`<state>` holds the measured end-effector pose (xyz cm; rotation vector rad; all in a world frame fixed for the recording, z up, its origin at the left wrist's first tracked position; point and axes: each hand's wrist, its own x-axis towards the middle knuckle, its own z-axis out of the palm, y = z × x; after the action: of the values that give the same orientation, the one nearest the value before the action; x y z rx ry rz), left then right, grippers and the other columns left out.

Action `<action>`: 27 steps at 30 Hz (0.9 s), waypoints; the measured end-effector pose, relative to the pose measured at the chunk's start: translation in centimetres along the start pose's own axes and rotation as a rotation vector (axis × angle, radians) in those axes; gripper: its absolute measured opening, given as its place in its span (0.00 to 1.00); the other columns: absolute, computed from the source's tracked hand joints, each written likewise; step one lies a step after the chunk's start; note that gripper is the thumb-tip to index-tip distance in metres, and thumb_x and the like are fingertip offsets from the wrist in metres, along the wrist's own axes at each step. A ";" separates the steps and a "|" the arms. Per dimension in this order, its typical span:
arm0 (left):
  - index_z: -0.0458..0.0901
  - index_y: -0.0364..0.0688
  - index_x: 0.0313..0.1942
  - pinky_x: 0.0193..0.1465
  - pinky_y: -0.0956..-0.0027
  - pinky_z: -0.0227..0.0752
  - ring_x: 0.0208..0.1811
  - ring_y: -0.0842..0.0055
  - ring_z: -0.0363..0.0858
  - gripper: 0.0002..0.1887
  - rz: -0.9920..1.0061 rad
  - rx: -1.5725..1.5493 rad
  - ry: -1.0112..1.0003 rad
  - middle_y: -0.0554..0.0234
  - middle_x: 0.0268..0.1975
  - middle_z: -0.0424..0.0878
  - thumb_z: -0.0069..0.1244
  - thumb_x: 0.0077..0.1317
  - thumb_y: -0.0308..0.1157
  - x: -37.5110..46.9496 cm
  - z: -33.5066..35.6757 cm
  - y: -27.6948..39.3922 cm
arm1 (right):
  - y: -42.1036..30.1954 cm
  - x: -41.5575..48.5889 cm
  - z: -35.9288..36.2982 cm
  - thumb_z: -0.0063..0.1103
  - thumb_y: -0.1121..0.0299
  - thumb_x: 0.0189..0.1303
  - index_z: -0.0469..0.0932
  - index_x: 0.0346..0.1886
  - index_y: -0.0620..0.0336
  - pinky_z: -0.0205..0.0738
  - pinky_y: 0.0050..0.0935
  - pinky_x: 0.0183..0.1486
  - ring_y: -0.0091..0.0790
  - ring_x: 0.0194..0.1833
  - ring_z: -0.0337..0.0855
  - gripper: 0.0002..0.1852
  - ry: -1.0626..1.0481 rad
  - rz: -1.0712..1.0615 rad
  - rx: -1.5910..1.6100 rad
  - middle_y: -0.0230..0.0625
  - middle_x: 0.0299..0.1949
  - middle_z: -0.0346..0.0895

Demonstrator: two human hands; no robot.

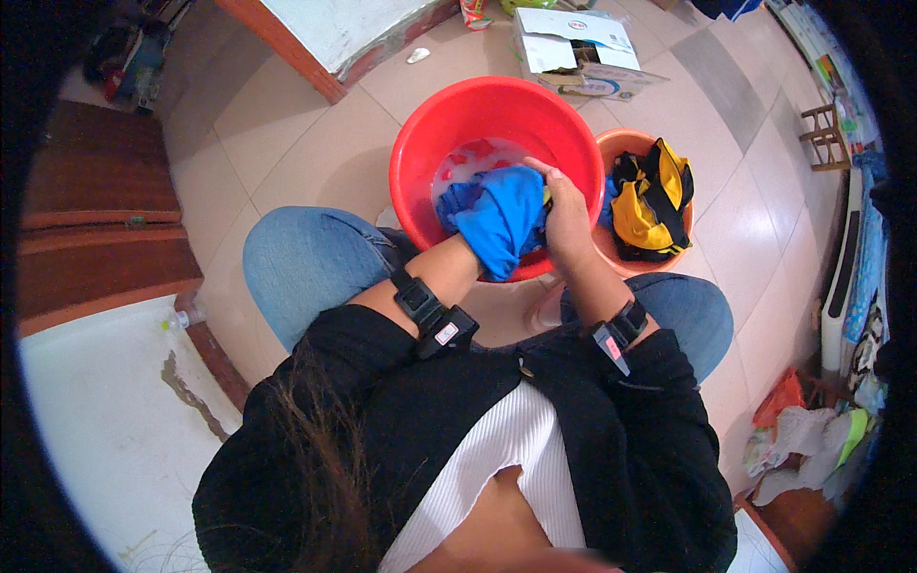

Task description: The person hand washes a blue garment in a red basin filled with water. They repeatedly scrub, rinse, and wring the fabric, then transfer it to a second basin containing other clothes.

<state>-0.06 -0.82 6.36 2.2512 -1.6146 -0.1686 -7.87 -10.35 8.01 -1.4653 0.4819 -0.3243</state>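
A red plastic basin (494, 107) stands on the floor between my knees, with whitish, sudsy water inside. Over it is a wet blue cloth (505, 208), bunched up and draped over my left wrist. That cloth hides my left hand, so its fingers cannot be seen. My right hand (567, 211) grips the right side of the cloth, its fingertips by the cloth's upper edge. A bit of yellowish fabric shows beside the right palm. Right of the basin, an orange tub (620, 136) holds a yellow and black garment (648, 208) and some blue fabric.
Beyond the basin lies an open white cardboard box (577, 39) on the tiled floor. A wooden door frame (315, 68) and wall corner stand at upper left. A small wooden stool (826, 137) is at far right. Bags and cloths (806, 437) are heaped at lower right.
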 end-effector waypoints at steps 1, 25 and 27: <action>0.77 0.42 0.36 0.37 0.57 0.71 0.36 0.58 0.80 0.09 -0.026 -0.079 0.040 0.50 0.34 0.79 0.48 0.64 0.38 0.0 0.2 -0.1 | 0.0 -0.2 0.3 0.33 0.58 0.75 0.71 0.61 0.70 0.62 0.34 0.65 0.40 0.59 0.74 0.26 -0.034 0.023 0.040 0.47 0.55 0.77; 0.81 0.50 0.39 0.45 0.55 0.70 0.45 0.64 0.79 0.09 -0.060 0.379 0.067 0.59 0.39 0.83 0.48 0.65 0.42 0.1 -2.2 0.3 | -2.2 -0.7 0.5 0.43 0.65 0.74 0.77 0.45 0.60 0.73 0.34 0.54 0.39 0.47 0.82 0.13 0.267 -0.245 -0.208 0.44 0.42 0.82; 0.82 0.54 0.35 0.43 0.55 0.69 0.45 0.64 0.79 0.07 -0.129 0.339 0.001 0.61 0.37 0.84 0.50 0.63 0.42 0.3 -3.7 0.5 | -3.7 -1.3 0.3 0.49 0.63 0.71 0.76 0.47 0.60 0.76 0.33 0.45 0.39 0.39 0.84 0.11 0.186 -0.208 -0.356 0.44 0.36 0.82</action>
<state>0.68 -0.43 10.01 2.6088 -1.5968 0.0804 -8.54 -9.79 11.86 -1.8467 0.5576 -0.5656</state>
